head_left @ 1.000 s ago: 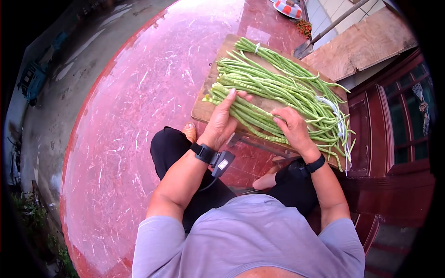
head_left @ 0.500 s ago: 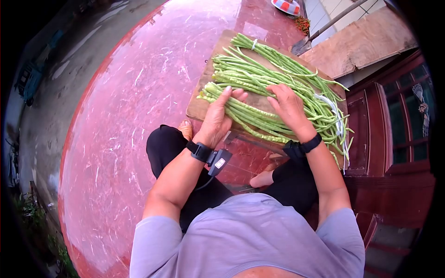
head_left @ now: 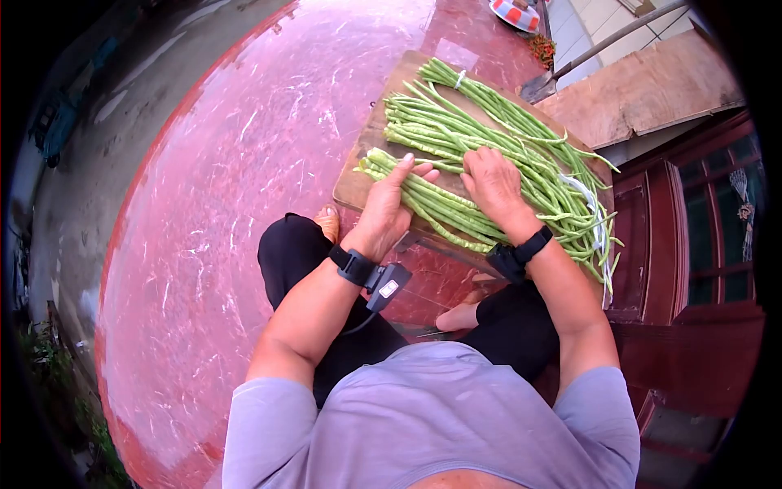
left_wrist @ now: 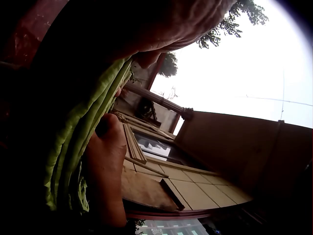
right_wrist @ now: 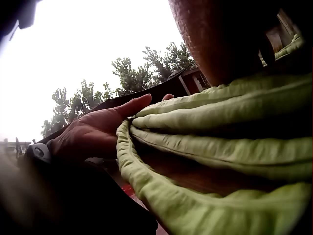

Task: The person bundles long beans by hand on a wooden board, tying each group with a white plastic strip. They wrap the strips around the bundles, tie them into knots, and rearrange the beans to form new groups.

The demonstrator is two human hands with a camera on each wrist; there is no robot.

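My left hand holds the stem end of the nearest bundle of long beans, thumb along the top and fingers passing behind. Farther along the same bundle, my right hand reaches over with bent fingers on its far side; its fingertips are partly hidden among the beans. In the left wrist view the right hand lies against the beans. Close up in the right wrist view, several beans run from the left hand. Behind lies a middle bunch of long beans.
The beans lie on a low wooden table. A tied bundle is along its far edge, and a white strip crosses the tail ends. A shovel, a wooden board and dark red doors stand beyond.
My right hand has moved up and left across the near bundle, from its near edge toward its far side. The left hand keeps its hold at the stem end.
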